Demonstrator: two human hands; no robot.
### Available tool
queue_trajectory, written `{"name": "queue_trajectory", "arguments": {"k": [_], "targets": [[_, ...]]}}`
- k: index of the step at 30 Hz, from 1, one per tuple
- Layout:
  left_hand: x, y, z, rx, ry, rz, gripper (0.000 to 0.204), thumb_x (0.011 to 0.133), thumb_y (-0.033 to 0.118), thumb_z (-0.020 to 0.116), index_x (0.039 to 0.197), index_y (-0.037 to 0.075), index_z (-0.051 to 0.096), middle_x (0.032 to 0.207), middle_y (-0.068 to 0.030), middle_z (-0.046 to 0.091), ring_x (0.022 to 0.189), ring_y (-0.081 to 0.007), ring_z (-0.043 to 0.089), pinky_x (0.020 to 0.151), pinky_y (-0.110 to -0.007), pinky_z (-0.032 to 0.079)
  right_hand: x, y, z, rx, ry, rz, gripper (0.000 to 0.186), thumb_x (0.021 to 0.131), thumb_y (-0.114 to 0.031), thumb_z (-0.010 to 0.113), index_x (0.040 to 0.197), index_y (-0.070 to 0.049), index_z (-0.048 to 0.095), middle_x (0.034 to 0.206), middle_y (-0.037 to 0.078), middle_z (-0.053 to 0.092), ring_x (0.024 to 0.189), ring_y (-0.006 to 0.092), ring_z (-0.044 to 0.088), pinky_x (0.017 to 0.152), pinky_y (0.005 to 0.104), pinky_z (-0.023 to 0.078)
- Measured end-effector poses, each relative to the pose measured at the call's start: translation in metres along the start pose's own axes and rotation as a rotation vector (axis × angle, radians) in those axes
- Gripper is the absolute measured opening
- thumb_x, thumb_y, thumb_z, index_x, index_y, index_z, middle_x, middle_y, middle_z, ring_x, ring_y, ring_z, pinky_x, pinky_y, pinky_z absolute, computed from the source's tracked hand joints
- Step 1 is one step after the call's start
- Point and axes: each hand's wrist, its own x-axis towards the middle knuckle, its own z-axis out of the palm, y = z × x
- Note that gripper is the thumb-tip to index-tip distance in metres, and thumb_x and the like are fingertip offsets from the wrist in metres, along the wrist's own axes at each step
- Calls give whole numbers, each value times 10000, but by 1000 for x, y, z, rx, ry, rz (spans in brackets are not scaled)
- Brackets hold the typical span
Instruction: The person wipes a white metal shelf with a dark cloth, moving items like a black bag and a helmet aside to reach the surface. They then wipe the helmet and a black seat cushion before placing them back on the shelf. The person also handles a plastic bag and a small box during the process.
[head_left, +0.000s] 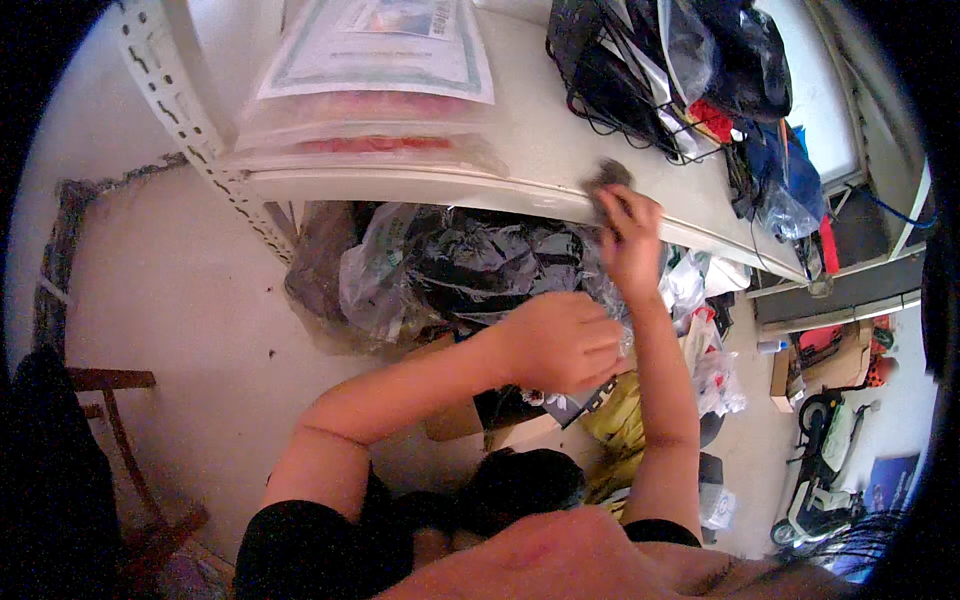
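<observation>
Spanning the upper half of the view, a white shelf board (540, 150) on a slotted metal upright (165, 90) serves as the work surface, its smooth painted top bare along the front edge. On it lie clear plastic pouches (370, 100), flat and glossy, stacked with a printed sheet showing through the top one. A black wire basket (640, 90) stuffed with dark bags sits further back, out of the way. Below the board, crumpled translucent plastic bags (450, 265) are crammed in, soft and wrinkled.

The person's right hand (630, 235) reaches up to the shelf's front edge, fingers curled and pressed onto a small grey cloth (607, 178), which looks fuzzy and wadded, though the blur makes its material uncertain; it rests right on the rim of the board. The left hand (560, 340) hangs lower, loosely closed in front of the bags, and whether it grips anything cannot be told.
</observation>
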Motion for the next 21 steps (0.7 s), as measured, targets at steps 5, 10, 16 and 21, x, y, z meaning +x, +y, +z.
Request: {"name": "queue_trajectory", "arguments": {"k": [5, 10, 16, 21], "targets": [[8, 4, -19, 27, 135, -30, 141, 656, 175, 673, 683, 77, 575, 768, -43, 572, 626, -202, 556, 509, -303, 450, -35, 48, -28, -266, 2, 115, 491, 633, 35, 549, 1107, -91, 573, 1082, 111, 524, 977, 313, 464, 858, 386, 377], [15, 12, -16, -49, 140, 96, 134, 661, 153, 657, 648, 76, 548, 697, -37, 524, 626, -211, 538, 517, -315, 444, -28, -8, -2, -234, -99, -321, 459, 658, -43, 593, 1102, -157, 588, 1138, 40, 525, 994, 261, 474, 850, 368, 398], [9, 10, -37, 57, 203, 40, 131, 656, 162, 645, 674, 58, 568, 749, -45, 540, 657, -204, 541, 535, -334, 446, 48, -101, 102, 22, -132, -684, 457, 629, -66, 559, 1078, -138, 607, 1054, -28, 518, 841, 190, 484, 726, 292, 443], [23, 20, -40, -5, 221, 115, 134, 653, 181, 640, 665, 61, 583, 786, -61, 557, 647, -210, 542, 541, -342, 446, 67, -162, 94, 51, 13, -646, 424, 620, -62, 575, 1032, -144, 635, 1048, -23, 525, 836, 186, 484, 728, 292, 438]]}}
